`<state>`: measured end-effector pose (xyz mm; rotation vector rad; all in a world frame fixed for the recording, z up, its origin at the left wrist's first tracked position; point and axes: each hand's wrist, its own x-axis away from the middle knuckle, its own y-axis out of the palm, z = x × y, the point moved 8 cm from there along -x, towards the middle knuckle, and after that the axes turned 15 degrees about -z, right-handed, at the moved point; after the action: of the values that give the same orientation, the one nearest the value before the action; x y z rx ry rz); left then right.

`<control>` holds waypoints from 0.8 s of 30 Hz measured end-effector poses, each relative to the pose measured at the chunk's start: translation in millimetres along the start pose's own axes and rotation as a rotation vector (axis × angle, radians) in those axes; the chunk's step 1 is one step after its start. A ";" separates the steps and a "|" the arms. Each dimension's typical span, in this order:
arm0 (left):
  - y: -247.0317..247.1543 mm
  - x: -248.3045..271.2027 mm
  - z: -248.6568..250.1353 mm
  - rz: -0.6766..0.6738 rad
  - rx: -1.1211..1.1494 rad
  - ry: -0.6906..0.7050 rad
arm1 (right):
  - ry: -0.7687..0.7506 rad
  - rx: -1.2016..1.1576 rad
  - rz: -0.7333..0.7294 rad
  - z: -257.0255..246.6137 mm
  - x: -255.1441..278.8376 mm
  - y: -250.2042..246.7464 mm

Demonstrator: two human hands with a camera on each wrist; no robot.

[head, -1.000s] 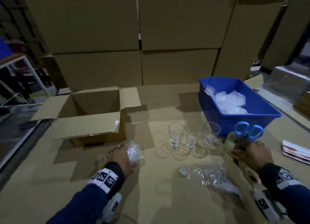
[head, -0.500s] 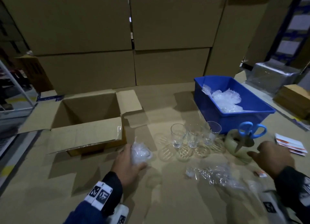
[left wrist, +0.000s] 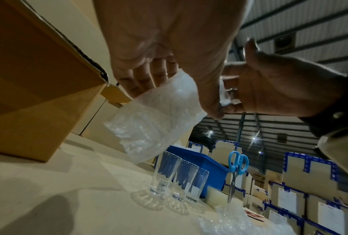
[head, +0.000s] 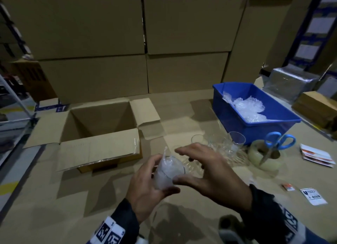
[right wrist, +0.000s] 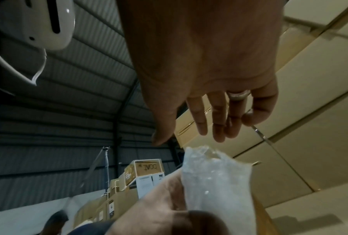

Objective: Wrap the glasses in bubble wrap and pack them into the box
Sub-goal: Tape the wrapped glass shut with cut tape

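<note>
The left hand (head: 145,181) is curling its fingers and thumb around a bubble-wrapped glass (head: 166,172), holding it above the cardboard-covered table (head: 45,198); the right hand (head: 209,172) is hovering beside it, fingers spread and loose, thumb touching the wrap, near the open cardboard box (head: 98,134)

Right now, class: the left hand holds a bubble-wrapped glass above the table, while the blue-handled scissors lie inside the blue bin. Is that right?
Not quite. The scissors stand in the tape roll beside the blue bin, as the head view shows. The left hand does hold the wrapped glass.
</note>
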<state>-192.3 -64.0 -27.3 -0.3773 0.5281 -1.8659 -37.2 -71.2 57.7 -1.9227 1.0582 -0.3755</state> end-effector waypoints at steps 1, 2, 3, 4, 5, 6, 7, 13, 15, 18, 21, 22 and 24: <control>-1.0 1.1 1.8 0.004 -0.017 0.010 | 0.000 0.004 -0.001 -4.1 -5.1 3.6; -2.1 2.0 3.6 0.010 -0.042 0.024 | 0.005 0.004 0.014 -6.6 -9.0 6.2; -3.4 2.5 5.0 0.019 -0.069 0.039 | 0.013 0.003 0.034 -8.5 -11.7 8.0; -5.4 3.3 5.1 0.032 -0.088 0.053 | 0.018 0.001 0.050 -10.4 -14.4 9.1; -7.1 3.9 5.8 0.044 -0.098 0.061 | 0.026 -0.008 0.056 -11.5 -17.1 10.6; -8.1 4.3 6.0 0.049 -0.106 0.065 | 0.036 -0.022 0.054 -11.1 -19.5 12.5; -8.4 3.7 6.4 0.047 -0.121 0.069 | 0.054 -0.042 0.048 -9.9 -21.3 14.6; -11.0 2.7 14.4 0.039 -0.198 0.117 | 0.155 -0.071 0.037 -7.9 -28.9 26.1; -11.6 2.5 13.0 0.046 -0.183 0.097 | 0.182 -0.062 0.075 -4.7 -31.2 27.9; -11.9 0.4 9.0 0.039 -0.134 0.040 | 0.217 -0.035 0.135 -3.3 -29.3 24.2; -11.2 -1.2 8.5 0.004 -0.122 0.001 | 0.108 0.041 0.126 -13.9 -29.5 15.1; -11.1 -1.1 8.7 -0.009 -0.129 -0.012 | 0.052 0.083 0.121 -18.3 -30.7 12.5; -10.8 -1.4 11.0 -0.032 -0.143 -0.015 | 0.002 0.149 0.099 -19.6 -33.5 13.1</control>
<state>-195.0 -61.4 -12.3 -0.4969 0.6506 -1.8602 -75.9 -58.8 62.9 -1.7320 1.0915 -0.3893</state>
